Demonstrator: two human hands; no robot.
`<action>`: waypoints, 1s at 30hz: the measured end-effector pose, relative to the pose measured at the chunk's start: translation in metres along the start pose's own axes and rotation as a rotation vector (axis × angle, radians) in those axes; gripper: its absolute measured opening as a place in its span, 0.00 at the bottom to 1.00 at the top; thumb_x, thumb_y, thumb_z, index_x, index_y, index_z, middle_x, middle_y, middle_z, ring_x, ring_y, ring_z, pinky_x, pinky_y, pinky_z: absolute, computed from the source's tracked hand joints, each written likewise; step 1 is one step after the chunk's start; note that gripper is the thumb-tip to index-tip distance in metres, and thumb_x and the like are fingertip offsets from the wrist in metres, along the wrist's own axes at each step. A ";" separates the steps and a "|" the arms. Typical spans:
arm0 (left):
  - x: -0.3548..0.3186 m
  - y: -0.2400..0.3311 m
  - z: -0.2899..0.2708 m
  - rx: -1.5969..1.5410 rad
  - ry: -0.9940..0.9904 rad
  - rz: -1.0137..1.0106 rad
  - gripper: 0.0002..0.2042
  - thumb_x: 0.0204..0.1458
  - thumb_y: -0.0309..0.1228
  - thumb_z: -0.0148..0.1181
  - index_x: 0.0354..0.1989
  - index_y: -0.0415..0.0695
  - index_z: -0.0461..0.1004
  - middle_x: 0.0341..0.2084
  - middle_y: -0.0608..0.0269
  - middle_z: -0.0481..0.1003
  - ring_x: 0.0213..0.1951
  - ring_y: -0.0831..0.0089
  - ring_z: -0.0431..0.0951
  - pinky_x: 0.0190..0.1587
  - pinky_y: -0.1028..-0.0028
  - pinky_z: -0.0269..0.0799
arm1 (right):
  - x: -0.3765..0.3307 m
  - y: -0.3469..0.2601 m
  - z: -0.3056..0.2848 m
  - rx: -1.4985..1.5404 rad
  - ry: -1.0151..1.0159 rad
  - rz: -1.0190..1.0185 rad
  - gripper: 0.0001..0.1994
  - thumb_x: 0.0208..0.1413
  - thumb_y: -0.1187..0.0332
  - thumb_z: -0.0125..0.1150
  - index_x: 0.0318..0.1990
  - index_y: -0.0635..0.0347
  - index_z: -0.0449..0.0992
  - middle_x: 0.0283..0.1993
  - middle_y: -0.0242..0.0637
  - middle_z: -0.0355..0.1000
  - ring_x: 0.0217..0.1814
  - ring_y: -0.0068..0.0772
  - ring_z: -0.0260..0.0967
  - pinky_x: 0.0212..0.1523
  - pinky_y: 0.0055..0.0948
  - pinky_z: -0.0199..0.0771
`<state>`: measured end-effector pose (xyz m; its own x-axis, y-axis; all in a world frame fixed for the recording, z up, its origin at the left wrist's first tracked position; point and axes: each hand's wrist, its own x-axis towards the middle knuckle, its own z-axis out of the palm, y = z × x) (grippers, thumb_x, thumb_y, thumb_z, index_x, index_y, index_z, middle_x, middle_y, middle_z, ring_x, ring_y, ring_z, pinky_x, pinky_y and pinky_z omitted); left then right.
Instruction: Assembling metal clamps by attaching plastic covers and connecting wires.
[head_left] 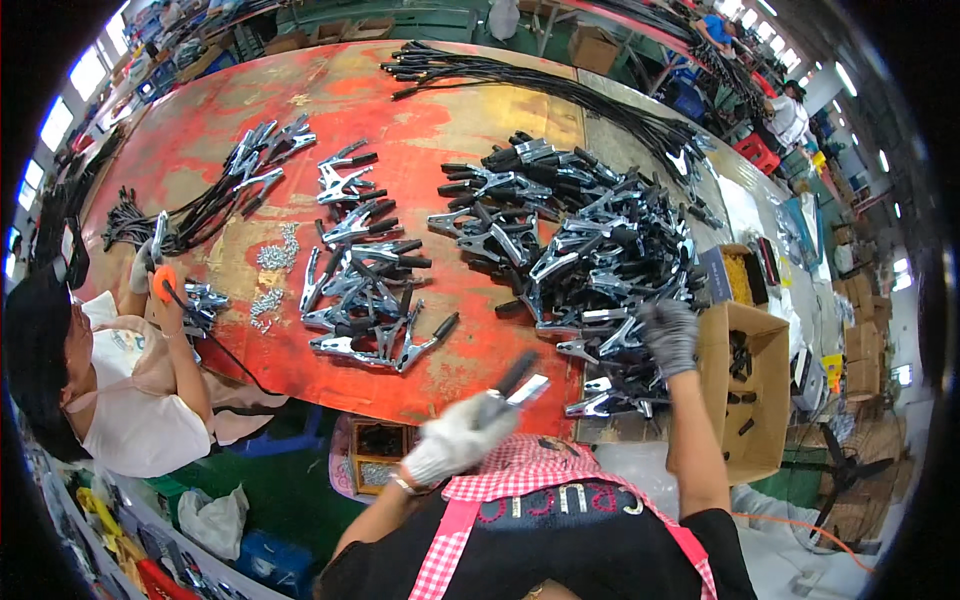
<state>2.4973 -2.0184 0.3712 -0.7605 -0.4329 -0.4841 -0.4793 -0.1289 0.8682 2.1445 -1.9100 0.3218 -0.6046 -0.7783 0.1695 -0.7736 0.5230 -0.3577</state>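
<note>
**One clamp in hand, reaching for the next**

My left hand (455, 437), in a white glove, was closed around a metal clamp (517, 383) with a black-sleeved handle, held up over the near edge of the red worktable (330, 90). The clamp looked blurred, so I could not tell whether its jaws were open or shut. My right hand (670, 335), in a grey glove, was well apart from the left, fingers spread down onto the big pile of clamps (590, 250) at the right of the table; whether it had already gripped one I could not tell.

I judged this as the picking step: one piece taken, the other hand sorting for a second. The next move called for working a single clamp free of the tangle without dragging its neighbours along.

The clamps were shiny steel with black handle covers, heaped criss-cross. A smaller heap (365, 290) lay to the left, and a cardboard box (750, 390) stood by my right arm.
</note>
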 end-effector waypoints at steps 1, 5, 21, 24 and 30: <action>0.008 -0.027 -0.011 0.066 0.159 0.056 0.18 0.52 0.44 0.55 0.42 0.42 0.71 0.35 0.51 0.75 0.38 0.66 0.76 0.44 0.69 0.70 | 0.007 0.020 -0.018 -0.146 0.079 -0.066 0.09 0.50 0.64 0.59 0.23 0.58 0.73 0.26 0.40 0.71 0.32 0.42 0.69 0.33 0.36 0.66; 0.030 -0.057 -0.073 0.655 0.757 -0.008 0.13 0.52 0.41 0.54 0.40 0.46 0.69 0.35 0.49 0.71 0.30 0.49 0.75 0.29 0.56 0.70 | 0.022 0.004 -0.018 0.063 0.192 -0.305 0.04 0.49 0.70 0.61 0.31 0.59 0.75 0.29 0.41 0.70 0.34 0.45 0.69 0.37 0.38 0.67; 0.026 -0.057 0.021 0.331 0.449 -0.119 0.19 0.52 0.46 0.52 0.46 0.48 0.73 0.47 0.53 0.70 0.48 0.54 0.72 0.49 0.62 0.68 | 0.142 -0.026 0.085 0.006 -0.044 -0.465 0.17 0.43 0.65 0.66 0.43 0.55 0.74 0.42 0.40 0.71 0.43 0.44 0.68 0.45 0.38 0.69; 0.029 -0.054 0.011 0.163 0.391 -0.149 0.18 0.54 0.46 0.50 0.46 0.47 0.73 0.42 0.51 0.74 0.46 0.52 0.73 0.49 0.62 0.68 | 0.145 -0.052 0.076 0.765 -0.036 -0.139 0.10 0.51 0.66 0.63 0.39 0.59 0.75 0.31 0.34 0.74 0.32 0.30 0.70 0.37 0.28 0.69; 0.059 -0.010 -0.015 -1.230 0.132 0.018 0.28 0.56 0.44 0.50 0.59 0.37 0.56 0.34 0.49 0.75 0.27 0.72 0.75 0.29 0.71 0.70 | 0.081 -0.116 0.020 0.037 -0.196 -1.131 0.14 0.40 0.65 0.66 0.37 0.52 0.76 0.39 0.36 0.72 0.37 0.40 0.70 0.37 0.36 0.71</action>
<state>2.4639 -2.0557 0.3353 -0.6787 -0.5208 -0.5178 0.3156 -0.8435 0.4346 2.1893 -2.0409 0.3588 0.4751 -0.8388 0.2658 -0.8472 -0.5176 -0.1193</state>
